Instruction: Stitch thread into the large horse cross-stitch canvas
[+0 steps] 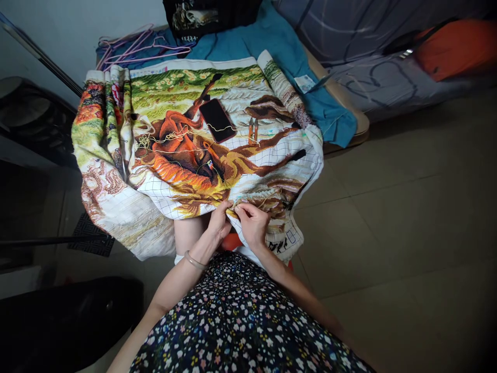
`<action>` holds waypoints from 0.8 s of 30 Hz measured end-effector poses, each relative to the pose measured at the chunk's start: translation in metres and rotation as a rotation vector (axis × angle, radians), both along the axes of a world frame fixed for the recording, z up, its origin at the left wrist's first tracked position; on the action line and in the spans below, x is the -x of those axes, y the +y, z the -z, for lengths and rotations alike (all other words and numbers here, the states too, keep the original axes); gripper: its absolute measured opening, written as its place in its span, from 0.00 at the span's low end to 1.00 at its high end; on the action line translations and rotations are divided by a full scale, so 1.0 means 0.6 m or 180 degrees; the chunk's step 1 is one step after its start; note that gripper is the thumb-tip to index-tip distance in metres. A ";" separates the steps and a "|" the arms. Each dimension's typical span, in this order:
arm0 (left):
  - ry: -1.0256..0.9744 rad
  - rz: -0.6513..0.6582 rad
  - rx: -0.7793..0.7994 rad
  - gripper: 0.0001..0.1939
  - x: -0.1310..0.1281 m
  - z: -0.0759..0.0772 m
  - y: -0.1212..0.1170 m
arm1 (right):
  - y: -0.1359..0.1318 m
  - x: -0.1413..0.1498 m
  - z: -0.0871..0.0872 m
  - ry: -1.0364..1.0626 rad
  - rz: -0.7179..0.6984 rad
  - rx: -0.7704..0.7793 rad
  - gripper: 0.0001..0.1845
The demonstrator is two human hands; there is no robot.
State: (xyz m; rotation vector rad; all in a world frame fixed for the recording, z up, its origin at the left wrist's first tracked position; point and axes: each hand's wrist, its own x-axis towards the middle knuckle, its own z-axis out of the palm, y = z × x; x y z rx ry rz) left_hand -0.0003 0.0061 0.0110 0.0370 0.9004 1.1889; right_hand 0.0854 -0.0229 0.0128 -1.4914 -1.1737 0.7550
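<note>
Pinching limp, likely heavy cloth (159,192) at 6 o'clock edge suits left hand (220,220); right hand's (254,224) fingers are closed, contents unclear.

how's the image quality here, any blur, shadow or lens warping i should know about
Head view: bright, fairly even light on the cross-stitch canvas; dim, shadowed floor tiles and dark corners; wide-angle stretch towards the edges, with the orange bag looking soft; phone screen dark, without strong glare; fingertips too small to show any needle.
</note>
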 end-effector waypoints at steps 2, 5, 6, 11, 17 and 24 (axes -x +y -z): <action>-0.0014 -0.0013 -0.0024 0.11 -0.001 -0.003 0.000 | 0.001 0.002 -0.001 0.0026 0.0000 -0.0012 0.09; -0.0044 -0.0034 -0.0046 0.10 -0.002 -0.007 -0.001 | 0.002 0.002 -0.001 0.0046 -0.0034 -0.0005 0.09; -0.0059 -0.0028 -0.0047 0.10 -0.002 -0.008 -0.002 | 0.002 0.001 0.000 0.0041 -0.0042 -0.0007 0.08; -0.0079 -0.0005 0.0071 0.08 -0.004 -0.012 -0.003 | -0.002 -0.004 0.000 -0.0066 -0.0122 -0.0108 0.09; -0.0129 0.0002 0.0043 0.09 -0.005 -0.010 -0.001 | 0.002 -0.003 -0.001 -0.0074 -0.0100 -0.0148 0.09; -0.0162 -0.0015 0.0003 0.07 -0.004 -0.004 -0.003 | 0.004 -0.003 0.006 -0.0060 -0.0083 -0.0116 0.09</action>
